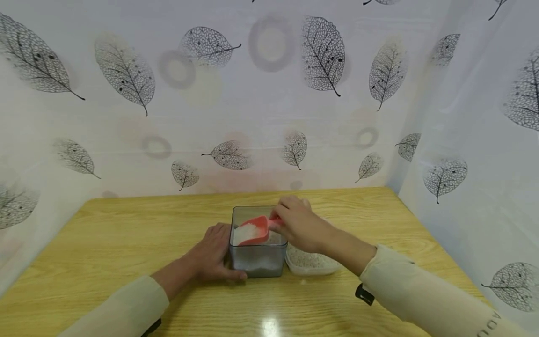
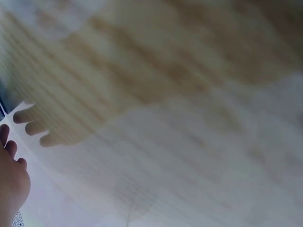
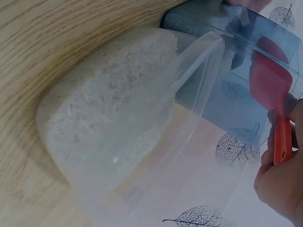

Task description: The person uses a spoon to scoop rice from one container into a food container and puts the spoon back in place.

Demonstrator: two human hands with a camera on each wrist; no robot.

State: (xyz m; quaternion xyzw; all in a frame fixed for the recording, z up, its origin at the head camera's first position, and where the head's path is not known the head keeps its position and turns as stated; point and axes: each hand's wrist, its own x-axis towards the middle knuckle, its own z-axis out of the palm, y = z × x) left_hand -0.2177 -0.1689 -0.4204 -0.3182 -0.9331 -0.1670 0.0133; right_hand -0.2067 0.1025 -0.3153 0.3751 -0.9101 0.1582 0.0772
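A square grey see-through container [image 1: 258, 262] stands on the table with a pale fill showing through its wall. Against its left side rests my left hand [image 1: 212, 257], fingers along that wall and thumb stretched across the low front. My right hand [image 1: 301, 224] grips the handle of a red scoop [image 1: 262, 225] over the container's opening. White rice [image 1: 246, 232] lies in the scoop, which tips down toward the left. In the right wrist view the red scoop [image 3: 270, 75] appears partly through the container's clear wall. The left wrist view catches only part of my left hand [image 2: 12, 179].
Close to the grey container's right side, below my right forearm, sits a clear plastic tub [image 1: 313, 270] holding more rice [image 3: 109, 99]. All of it stands on a wood-grain table [image 1: 168, 224]. A leaf-print curtain [image 1: 269, 103] hangs behind and at both sides.
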